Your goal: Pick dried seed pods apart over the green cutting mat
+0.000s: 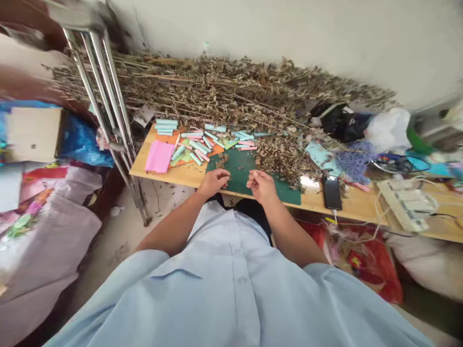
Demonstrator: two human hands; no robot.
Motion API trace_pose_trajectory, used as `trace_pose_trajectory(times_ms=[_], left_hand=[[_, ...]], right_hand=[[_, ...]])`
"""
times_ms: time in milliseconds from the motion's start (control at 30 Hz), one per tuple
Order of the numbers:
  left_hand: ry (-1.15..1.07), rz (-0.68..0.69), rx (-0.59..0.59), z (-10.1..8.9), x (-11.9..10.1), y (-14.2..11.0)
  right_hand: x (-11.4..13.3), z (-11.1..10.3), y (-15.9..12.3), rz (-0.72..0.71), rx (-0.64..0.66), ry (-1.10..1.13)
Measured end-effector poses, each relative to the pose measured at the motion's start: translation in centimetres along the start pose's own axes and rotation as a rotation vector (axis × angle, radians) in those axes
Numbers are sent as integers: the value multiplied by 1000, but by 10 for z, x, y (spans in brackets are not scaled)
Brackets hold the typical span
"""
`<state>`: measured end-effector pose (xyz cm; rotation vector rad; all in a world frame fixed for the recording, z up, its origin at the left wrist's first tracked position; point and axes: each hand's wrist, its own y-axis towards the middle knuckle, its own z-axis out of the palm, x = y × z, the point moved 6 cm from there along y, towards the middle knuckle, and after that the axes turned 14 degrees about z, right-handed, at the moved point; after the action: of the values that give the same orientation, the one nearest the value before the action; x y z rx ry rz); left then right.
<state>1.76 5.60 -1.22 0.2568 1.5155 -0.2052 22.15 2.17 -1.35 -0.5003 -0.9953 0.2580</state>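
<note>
Got left hand (215,181), right hand (261,187) curled loose, can't tell if pinching anything; both over dark green flat mat (238,176), long side along front edge of pale wooden table (170,175).

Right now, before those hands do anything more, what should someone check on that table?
1. Left hand and right hand both in view above the green cutting mat: ok.
2. Anything pinched between the fingers of either hand: cannot tell.
3. Mat lying flat on the wooden table: ok.
4. Pale blue and pink paper rolls apart from the hands: ok, they lie beyond the mat's left side.
5. Mat free of plant debris from the dried plant stalks: not ok, crumbled bits lie on it.
6. Black smartphone apart from the hands: ok, it lies to the right, cable attached.
</note>
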Motion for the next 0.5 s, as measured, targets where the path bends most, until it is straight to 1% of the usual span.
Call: trace_pose_trajectory(times_ms=[167,300,500], left_hand=[[-11,5,-5,0,3,-1],[-19,17,-10,-1,6,-1],[-18,28,-4,-2,7,0]], right_hand=[[1,3,-2,-18,7,14],[1,4,-3,19,28,62],[4,4,-4,40,3,109]])
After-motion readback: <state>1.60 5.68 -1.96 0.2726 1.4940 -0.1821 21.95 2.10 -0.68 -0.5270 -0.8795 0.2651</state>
